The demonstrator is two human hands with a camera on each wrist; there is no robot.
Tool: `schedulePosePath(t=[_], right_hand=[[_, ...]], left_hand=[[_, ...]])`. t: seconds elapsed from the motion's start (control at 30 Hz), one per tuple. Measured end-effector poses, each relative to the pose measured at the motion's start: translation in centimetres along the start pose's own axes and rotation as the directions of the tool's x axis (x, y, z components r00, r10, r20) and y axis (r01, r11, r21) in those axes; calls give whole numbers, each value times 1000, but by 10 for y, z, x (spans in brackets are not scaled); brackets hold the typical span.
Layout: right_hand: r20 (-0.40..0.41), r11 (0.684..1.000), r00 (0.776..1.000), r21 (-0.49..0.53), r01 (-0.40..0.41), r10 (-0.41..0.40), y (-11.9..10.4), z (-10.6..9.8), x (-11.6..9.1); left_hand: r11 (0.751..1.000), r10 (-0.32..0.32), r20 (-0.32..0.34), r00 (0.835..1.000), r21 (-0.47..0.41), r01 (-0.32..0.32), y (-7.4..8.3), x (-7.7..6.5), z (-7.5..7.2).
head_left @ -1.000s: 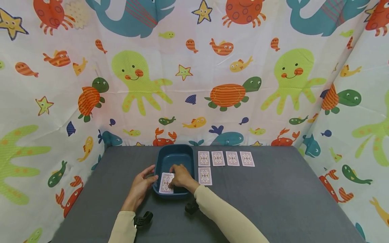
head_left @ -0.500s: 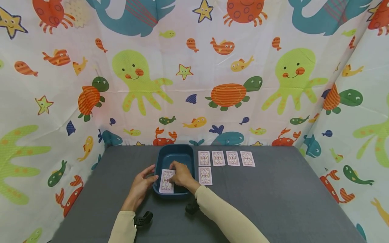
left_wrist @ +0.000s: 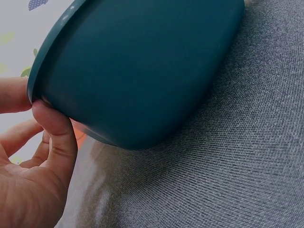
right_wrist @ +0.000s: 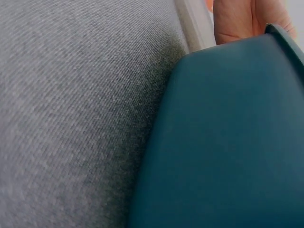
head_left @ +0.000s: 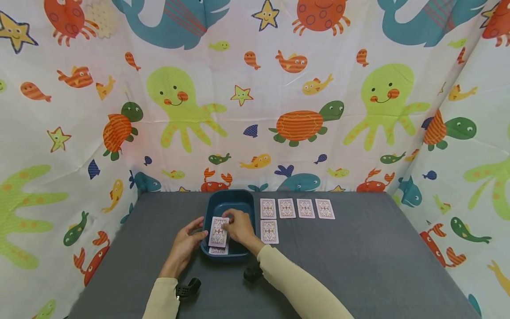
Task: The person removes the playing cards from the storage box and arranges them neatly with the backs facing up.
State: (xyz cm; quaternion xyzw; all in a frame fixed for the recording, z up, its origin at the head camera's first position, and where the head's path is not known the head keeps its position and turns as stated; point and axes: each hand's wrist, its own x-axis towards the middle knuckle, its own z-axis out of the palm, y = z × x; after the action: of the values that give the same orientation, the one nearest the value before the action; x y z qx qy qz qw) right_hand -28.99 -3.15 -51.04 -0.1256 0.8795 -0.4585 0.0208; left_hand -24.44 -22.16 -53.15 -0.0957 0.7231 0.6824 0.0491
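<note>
A dark blue plastic tray lies on the grey table. At its left side my left hand holds the rim between thumb and fingers; in the left wrist view the thumb presses the rim's outer edge. Over the tray, my right hand pinches the right edge of a playing card, back side up, red pattern on white. Beneath it, one more card shows its near end on the tray's floor; whether others lie under that one I cannot tell. The right wrist view shows the tray's outer wall, not the held card.
Right of the tray lie several face-down cards: a back row ending at a far-right card, and a single card in front of the row's left end. A sea-animal cloth hangs behind the table.
The right hand has raised the top card and shifted it a little away from me, uncovering a card below. The left hand and tray stay where they were.
</note>
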Motion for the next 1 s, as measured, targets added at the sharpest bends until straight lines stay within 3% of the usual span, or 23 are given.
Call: schedulePosePath(t=[0.17,0.43,0.83,1.0], right_hand=[[-127,997,991,54,54,-47,-2,-3,-2],[-304,956,942,207,210,-141,-1,-7,-2],[-308,937,946,290,197,-103,-9,-21,-14],[-369,922,919,292,253,-135,-9,-31,-23]], left_hand=[[1000,4,-3,1000,-9,-4,0,0,0],[1000,8,-23,1000,-2,-8,0,1,1],[1000,1,-24,1000,-2,-2,-5,3,1],[1000,16,-16,1000,20,-16,-4,2,0]])
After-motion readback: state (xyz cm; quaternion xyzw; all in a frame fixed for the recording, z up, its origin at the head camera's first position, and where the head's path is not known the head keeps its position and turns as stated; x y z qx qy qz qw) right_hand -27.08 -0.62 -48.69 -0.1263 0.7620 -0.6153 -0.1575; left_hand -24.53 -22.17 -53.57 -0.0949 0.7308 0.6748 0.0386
